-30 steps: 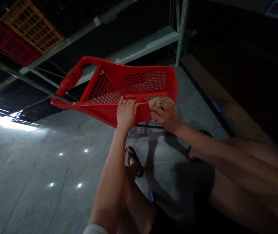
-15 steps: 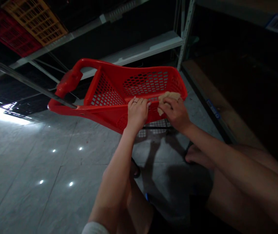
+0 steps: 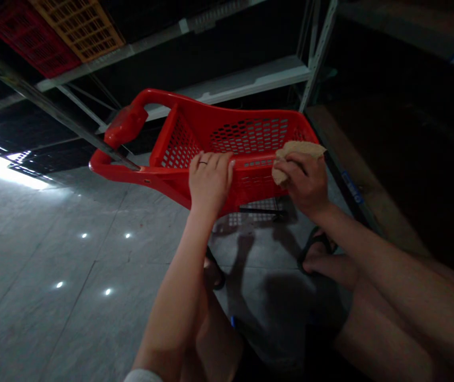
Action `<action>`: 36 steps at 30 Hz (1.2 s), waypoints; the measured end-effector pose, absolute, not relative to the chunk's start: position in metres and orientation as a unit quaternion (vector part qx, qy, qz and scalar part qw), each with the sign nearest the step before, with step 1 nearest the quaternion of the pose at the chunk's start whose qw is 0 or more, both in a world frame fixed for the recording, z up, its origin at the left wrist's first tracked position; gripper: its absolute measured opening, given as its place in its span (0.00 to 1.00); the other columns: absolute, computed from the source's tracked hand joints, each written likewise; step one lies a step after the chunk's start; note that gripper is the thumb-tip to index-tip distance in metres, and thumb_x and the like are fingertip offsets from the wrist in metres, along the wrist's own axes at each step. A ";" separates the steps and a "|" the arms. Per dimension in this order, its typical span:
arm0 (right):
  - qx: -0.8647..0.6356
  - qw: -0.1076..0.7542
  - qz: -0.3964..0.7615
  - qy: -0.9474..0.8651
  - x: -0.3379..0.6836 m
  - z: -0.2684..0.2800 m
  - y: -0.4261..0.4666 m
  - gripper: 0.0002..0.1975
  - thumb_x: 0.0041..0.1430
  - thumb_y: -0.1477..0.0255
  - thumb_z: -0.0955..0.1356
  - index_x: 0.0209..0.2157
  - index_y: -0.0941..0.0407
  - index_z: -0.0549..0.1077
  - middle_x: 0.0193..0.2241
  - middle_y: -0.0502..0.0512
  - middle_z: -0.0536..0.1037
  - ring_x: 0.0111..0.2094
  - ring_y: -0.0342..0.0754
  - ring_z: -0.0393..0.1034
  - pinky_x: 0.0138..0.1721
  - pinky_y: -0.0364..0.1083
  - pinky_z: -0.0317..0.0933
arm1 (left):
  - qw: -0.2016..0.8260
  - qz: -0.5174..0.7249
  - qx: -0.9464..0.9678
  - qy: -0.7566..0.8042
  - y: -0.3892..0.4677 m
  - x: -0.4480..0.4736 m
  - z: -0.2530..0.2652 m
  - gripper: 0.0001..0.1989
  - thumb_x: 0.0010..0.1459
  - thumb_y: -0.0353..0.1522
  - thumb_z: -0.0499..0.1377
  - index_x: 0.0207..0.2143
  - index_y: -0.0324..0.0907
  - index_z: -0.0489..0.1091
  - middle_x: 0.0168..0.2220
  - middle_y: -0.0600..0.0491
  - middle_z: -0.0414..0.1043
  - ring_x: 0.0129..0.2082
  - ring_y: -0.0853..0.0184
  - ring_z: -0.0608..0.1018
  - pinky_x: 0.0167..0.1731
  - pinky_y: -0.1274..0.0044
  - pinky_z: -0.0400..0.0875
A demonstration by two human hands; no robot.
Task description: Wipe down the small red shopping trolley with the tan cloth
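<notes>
A red plastic shopping cart [image 3: 163, 178] with a perforated basket stands in front of me, its handle to the left. My left hand [image 3: 210, 179] is closed over the near rim of the basket, fingers bent over the top edge; a dark ring is on one finger. Farther right along the same rim, my right hand [image 3: 308, 180] grips a tan cloth [image 3: 304, 147] bunched over the rim near the basket's right end. The palm side of both hands is hidden.
Behind the cart runs a metal shelf rack [image 3: 258, 79]. A red crate [image 3: 35, 40] and a yellow crate [image 3: 79, 29] sit on it at upper left. A metal pole [image 3: 59, 114] slants to the handle. Dark shelving with a wooden edge [image 3: 386, 196] flanks the right.
My left hand has slid left along the rim. My right hand, with the cloth, has moved right toward the basket's end, so the hands are farther apart. The view has shifted slightly.
</notes>
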State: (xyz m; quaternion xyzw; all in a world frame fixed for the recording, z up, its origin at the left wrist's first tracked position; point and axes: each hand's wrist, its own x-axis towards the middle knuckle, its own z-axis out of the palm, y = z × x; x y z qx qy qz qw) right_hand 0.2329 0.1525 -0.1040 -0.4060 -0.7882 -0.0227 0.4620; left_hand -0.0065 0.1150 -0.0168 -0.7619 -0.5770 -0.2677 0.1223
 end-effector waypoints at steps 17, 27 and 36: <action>-0.334 0.469 0.059 -0.815 0.188 -0.116 0.161 0.11 0.69 0.72 0.64 0.45 0.50 0.79 0.48 0.57 0.79 0.51 0.54 0.71 0.56 0.59 0.65 | 0.166 -0.249 -0.723 -0.623 0.123 -0.051 -0.036 0.16 0.72 0.41 0.49 0.36 0.47 0.72 0.40 0.47 0.78 0.52 0.52 0.75 0.62 0.57 0.58; -0.362 0.312 0.047 -0.877 0.170 -0.178 0.167 0.17 0.67 0.79 0.63 0.48 0.52 0.81 0.49 0.60 0.82 0.44 0.53 0.74 0.48 0.55 0.69 | 0.165 -0.252 -0.723 -0.622 0.123 -0.036 -0.037 0.16 0.72 0.40 0.48 0.38 0.46 0.73 0.41 0.46 0.78 0.53 0.52 0.75 0.62 0.57 0.58; -0.361 0.430 -0.017 -0.827 0.174 -0.147 0.161 0.14 0.70 0.73 0.64 0.50 0.52 0.79 0.50 0.58 0.80 0.48 0.53 0.73 0.50 0.51 0.66 | 0.152 -0.232 -0.716 -0.641 0.120 -0.035 -0.032 0.18 0.72 0.41 0.48 0.40 0.44 0.74 0.42 0.45 0.78 0.54 0.52 0.74 0.64 0.58 0.56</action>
